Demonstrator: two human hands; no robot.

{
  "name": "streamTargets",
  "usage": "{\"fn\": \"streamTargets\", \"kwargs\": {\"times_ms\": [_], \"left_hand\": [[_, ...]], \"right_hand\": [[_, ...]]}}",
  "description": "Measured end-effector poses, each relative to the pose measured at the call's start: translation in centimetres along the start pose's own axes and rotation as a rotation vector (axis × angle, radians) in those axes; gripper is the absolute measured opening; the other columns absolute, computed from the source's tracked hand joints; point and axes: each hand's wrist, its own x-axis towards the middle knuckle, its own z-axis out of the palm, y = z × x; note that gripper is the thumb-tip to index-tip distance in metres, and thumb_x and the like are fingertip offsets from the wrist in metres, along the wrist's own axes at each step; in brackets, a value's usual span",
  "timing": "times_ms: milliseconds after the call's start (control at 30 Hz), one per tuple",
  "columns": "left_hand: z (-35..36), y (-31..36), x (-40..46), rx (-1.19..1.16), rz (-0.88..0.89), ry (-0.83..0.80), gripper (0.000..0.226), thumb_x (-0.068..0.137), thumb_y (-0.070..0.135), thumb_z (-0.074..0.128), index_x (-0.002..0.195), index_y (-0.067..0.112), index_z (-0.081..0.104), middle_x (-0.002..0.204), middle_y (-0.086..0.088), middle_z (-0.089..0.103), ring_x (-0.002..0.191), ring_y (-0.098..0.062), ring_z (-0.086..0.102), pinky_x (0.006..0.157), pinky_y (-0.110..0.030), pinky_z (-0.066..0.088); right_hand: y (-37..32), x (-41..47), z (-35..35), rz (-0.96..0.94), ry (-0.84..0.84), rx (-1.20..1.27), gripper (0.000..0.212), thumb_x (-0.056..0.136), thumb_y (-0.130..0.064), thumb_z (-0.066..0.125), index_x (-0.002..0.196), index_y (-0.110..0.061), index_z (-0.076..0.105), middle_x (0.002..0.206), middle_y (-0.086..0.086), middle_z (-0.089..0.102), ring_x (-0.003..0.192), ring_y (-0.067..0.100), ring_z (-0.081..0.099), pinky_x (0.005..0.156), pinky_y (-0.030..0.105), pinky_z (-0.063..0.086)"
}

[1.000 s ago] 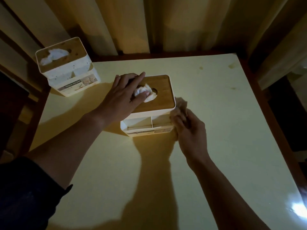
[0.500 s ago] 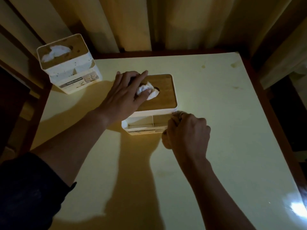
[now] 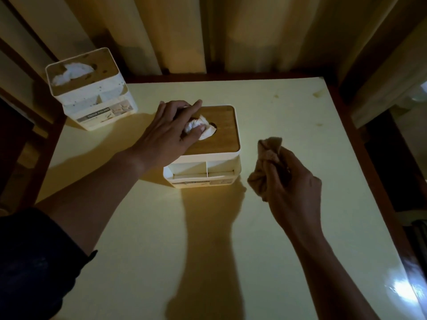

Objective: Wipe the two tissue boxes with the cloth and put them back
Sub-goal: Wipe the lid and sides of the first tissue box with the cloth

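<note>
Right hand off the box, cloth bunched in its fingers.

Right hand [image 3: 292, 188] fingers curl round the crumpled tan cloth [image 3: 265, 167], which 0.5 s ago was pressed at the near tissue box's [image 3: 208, 167] front corner; now just beside it, apart. Left hand [image 3: 169, 132] as before: fingers loosely bent, flat on the smooth wooden lid, touching the white tissue. Second tissue box [image 3: 92, 93], white with rounded corners, sits at the glossy cream table's [image 3: 254, 250] far-left corner.

Dim room, pale yellow table [image 3: 277, 227], wood edging, beige curtains [image 3: 254, 31]
</note>
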Motion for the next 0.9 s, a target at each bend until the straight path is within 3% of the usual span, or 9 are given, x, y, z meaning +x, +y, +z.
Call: {"fn": "streamTargets", "kwargs": {"times_ms": [133, 200, 300, 400, 567, 633, 733, 800, 900], "left_hand": [[0.0, -0.1, 0.0, -0.011, -0.009, -0.008, 0.073, 0.099, 0.064, 0.026, 0.162, 0.026, 0.030, 0.144, -0.004, 0.038, 0.136, -0.019, 0.030, 0.122, -0.036, 0.016], [0.2, -0.1, 0.0, -0.002, 0.010, 0.007, 0.072, 0.101, 0.062, 0.027, 0.161, 0.023, 0.031, 0.143, -0.005, 0.039, 0.137, -0.018, 0.031, 0.125, -0.041, 0.015], [0.4, -0.2, 0.1, 0.006, 0.029, 0.026, 0.068, 0.103, 0.057, 0.031, 0.160, 0.022, 0.034, 0.142, -0.005, 0.041, 0.137, -0.018, 0.034, 0.126, -0.048, 0.016], [0.4, -0.2, 0.0, 0.000, 0.037, 0.047, 0.063, 0.105, 0.052, 0.037, 0.159, 0.021, 0.037, 0.140, -0.006, 0.043, 0.135, -0.016, 0.034, 0.126, -0.050, 0.017], [0.3, 0.1, -0.1, -0.009, 0.013, 0.066, 0.058, 0.107, 0.047, 0.044, 0.159, 0.021, 0.036, 0.138, -0.007, 0.043, 0.133, -0.018, 0.034, 0.125, -0.054, 0.018], [0.4, 0.0, -0.1, -0.015, 0.004, 0.066, 0.061, 0.106, 0.051, 0.040, 0.159, 0.022, 0.036, 0.138, -0.005, 0.043, 0.135, -0.018, 0.035, 0.126, -0.052, 0.016], [0.5, -0.1, 0.0, -0.013, 0.014, 0.072, 0.064, 0.104, 0.055, 0.036, 0.159, 0.022, 0.037, 0.137, -0.004, 0.043, 0.134, -0.018, 0.035, 0.126, -0.051, 0.016], [0.5, -0.2, 0.0, -0.009, 0.024, 0.080, 0.065, 0.103, 0.056, 0.036, 0.158, 0.022, 0.038, 0.137, -0.005, 0.043, 0.133, -0.019, 0.037, 0.127, -0.048, 0.013], [0.5, -0.2, 0.0, -0.031, 0.020, 0.072, 0.065, 0.103, 0.057, 0.035, 0.158, 0.023, 0.038, 0.138, -0.003, 0.043, 0.135, -0.018, 0.037, 0.127, -0.041, 0.006]], "right_hand": [[1.2, 0.8, 2.9, 0.141, -0.240, 0.383, 0.041, 0.109, -0.043, 0.045, 0.140, -0.030, 0.069, 0.123, -0.009, 0.078, 0.118, 0.008, 0.072, 0.105, 0.044, 0.059], [0.7, 1.0, 4.9, 0.159, -0.397, 0.461, 0.050, 0.112, -0.052, 0.031, 0.146, -0.034, 0.063, 0.136, -0.008, 0.073, 0.128, 0.010, 0.068, 0.111, 0.044, 0.054], [-0.5, 3.0, 6.0, 0.219, -0.485, 0.590, 0.054, 0.118, -0.045, 0.015, 0.133, -0.036, 0.066, 0.130, -0.007, 0.076, 0.122, 0.009, 0.071, 0.101, 0.033, 0.056], [-1.8, 6.3, 5.9, 0.212, -0.531, 0.619, 0.055, 0.118, -0.042, 0.011, 0.128, -0.033, 0.064, 0.136, 0.006, 0.073, 0.128, 0.023, 0.069, 0.113, 0.046, 0.054], [-1.7, 7.8, 7.3, 0.212, -0.556, 0.654, 0.063, 0.115, -0.054, 0.024, 0.150, -0.012, 0.055, 0.142, 0.017, 0.067, 0.133, 0.033, 0.065, 0.118, 0.062, 0.046], [-1.5, 5.4, 7.2, 0.103, -0.526, 0.637, 0.061, 0.112, -0.053, 0.029, 0.160, -0.019, 0.044, 0.159, 0.009, 0.053, 0.149, 0.027, 0.051, 0.124, 0.061, 0.039], [0.1, 0.3, 6.3, -0.076, -0.372, 0.390, 0.059, 0.113, -0.041, 0.030, 0.170, -0.027, 0.026, 0.178, -0.011, 0.019, 0.164, 0.002, 0.016, 0.135, 0.036, 0.017], [1.3, -1.3, 5.5, -0.206, -0.340, 0.228, 0.055, 0.114, -0.035, 0.028, 0.168, -0.026, 0.026, 0.179, -0.013, 0.012, 0.163, -0.002, 0.010, 0.132, 0.021, 0.014], [0.5, 0.8, 4.4, -0.332, -0.382, -0.004, 0.054, 0.116, -0.034, 0.025, 0.169, -0.023, 0.027, 0.174, -0.020, 0.008, 0.161, -0.007, 0.006, 0.134, 0.025, 0.013]]}}
